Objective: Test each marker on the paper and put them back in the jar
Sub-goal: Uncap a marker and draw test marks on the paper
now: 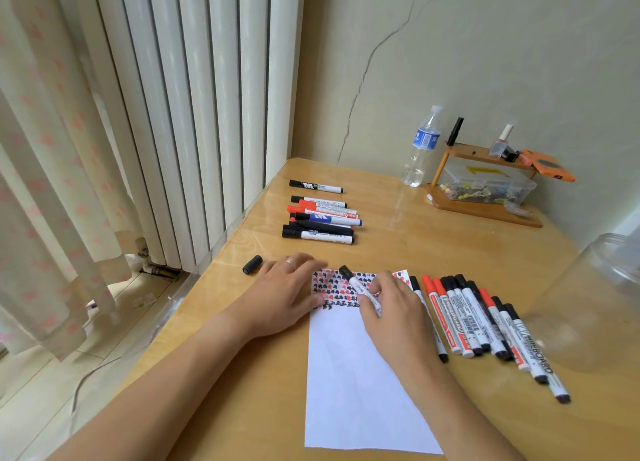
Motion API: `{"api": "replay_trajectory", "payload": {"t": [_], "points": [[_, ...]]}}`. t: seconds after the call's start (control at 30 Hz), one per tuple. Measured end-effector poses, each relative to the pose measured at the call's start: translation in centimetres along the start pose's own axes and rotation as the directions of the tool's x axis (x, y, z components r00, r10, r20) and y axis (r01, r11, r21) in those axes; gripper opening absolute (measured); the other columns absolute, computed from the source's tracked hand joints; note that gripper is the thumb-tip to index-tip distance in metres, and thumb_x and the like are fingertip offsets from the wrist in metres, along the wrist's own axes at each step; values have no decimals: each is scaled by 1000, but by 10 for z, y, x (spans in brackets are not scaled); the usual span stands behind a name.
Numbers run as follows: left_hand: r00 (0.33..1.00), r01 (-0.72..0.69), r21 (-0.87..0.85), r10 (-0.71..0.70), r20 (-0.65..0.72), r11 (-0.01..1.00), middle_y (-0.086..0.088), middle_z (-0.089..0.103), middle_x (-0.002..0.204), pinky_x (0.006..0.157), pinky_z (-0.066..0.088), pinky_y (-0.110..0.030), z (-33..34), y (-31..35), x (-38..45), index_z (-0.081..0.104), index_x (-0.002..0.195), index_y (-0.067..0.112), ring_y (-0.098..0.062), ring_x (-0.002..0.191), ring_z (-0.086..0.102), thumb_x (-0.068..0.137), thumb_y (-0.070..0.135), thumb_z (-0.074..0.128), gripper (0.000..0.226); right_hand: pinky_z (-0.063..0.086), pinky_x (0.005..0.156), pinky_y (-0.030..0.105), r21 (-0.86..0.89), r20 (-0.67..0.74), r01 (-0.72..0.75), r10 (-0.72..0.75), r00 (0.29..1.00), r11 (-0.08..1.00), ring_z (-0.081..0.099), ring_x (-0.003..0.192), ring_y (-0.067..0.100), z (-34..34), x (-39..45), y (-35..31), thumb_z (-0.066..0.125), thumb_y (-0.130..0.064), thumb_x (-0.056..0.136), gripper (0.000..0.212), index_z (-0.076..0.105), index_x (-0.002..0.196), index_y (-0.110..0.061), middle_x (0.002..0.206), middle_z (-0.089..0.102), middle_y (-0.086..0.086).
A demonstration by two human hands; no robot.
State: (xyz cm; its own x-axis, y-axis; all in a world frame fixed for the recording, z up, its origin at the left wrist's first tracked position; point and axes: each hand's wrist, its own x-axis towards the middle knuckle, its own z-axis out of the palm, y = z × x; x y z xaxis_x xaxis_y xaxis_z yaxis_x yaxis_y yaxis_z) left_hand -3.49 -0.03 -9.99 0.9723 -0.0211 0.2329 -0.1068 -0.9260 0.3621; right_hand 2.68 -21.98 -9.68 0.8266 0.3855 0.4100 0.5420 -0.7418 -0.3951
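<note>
one marker (362, 290) pinched in right hand (394, 308) grip, over paper (360, 374)

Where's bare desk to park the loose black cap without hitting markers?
Free: bare wood between the far marker pile and the wooden rack, and the near-left desk beside the paper. Crowded: right of the paper, where the marker row fans toward the clear jar. The cap lies by the left hand.

White marker (363, 292) tilted over scribble-topped paper (360, 384).
</note>
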Motion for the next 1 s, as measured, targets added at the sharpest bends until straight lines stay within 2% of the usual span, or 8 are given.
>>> {"api": "replay_trajectory", "payload": {"t": [0.17,0.27,0.37,0.5,0.57,0.63,0.87,1.0], "points": [[1000,-4,8,4,18,1000,14,39,151,116,15,-36,2,-3,1,47,147,41,-7,142,30,103,55,44,46,46,68,44,-228,-129,-5,-25,991,974,55,79,33,5,1,8,79,-31,81,29,54,78,-15,81,55,8],[1000,0,12,0,10,1000,16,39,151,116,15,-36,2,-3,1,47,146,42,-6,142,29,103,56,44,45,48,68,43,-307,-174,-122,71,982,944,59,84,36,7,2,5,80,-17,72,24,60,84,-11,84,59,12],[1000,-18,15,18,6,1000,16,38,154,118,15,-37,3,-2,0,46,147,43,-7,144,28,103,54,44,45,47,69,43,-368,-217,-151,73,973,918,57,90,35,7,2,8,78,2,66,36,63,95,-12,92,59,11],[999,-54,4,54,1,999,19,38,157,118,13,-36,6,-4,0,47,147,45,-3,148,25,105,50,43,42,50,75,40,-194,-125,124,-150,981,973,54,94,27,7,7,9,70,12,73,40,67,104,-14,101,56,3],[999,-46,-7,46,1,999,21,39,156,116,12,-32,7,-4,-1,49,145,46,0,147,25,104,53,40,43,52,81,38,62,-37,207,-205,978,976,56,100,20,12,4,1,61,-1,89,25,66,107,-18,106,54,-3],[999,-42,-13,42,-6,999,21,40,155,116,12,-31,8,-4,-2,51,143,46,2,147,23,100,57,37,46,54,83,40,205,33,181,-192,981,962,57,102,17,18,0,-3,54,-14,95,18,64,107,-22,108,52,-8],[999,-26,-18,26,26,1000,21,39,156,120,14,-37,3,-1,0,50,144,45,1,147,24,103,52,46,42,53,77,44,90,-70,8,-2,998,996,60,90,24,13,12,24,61,-10,92,10,67,93,-18,97,59,-1],[999,-25,-25,26,30,999,21,39,155,121,14,-38,2,-1,-1,51,144,45,2,145,26,103,53,46,42,50,75,43,-3,-102,-7,7,995,1000,58,89,28,8,15,35,62,-5,89,11,67,87,-15,91,59,1]]}}
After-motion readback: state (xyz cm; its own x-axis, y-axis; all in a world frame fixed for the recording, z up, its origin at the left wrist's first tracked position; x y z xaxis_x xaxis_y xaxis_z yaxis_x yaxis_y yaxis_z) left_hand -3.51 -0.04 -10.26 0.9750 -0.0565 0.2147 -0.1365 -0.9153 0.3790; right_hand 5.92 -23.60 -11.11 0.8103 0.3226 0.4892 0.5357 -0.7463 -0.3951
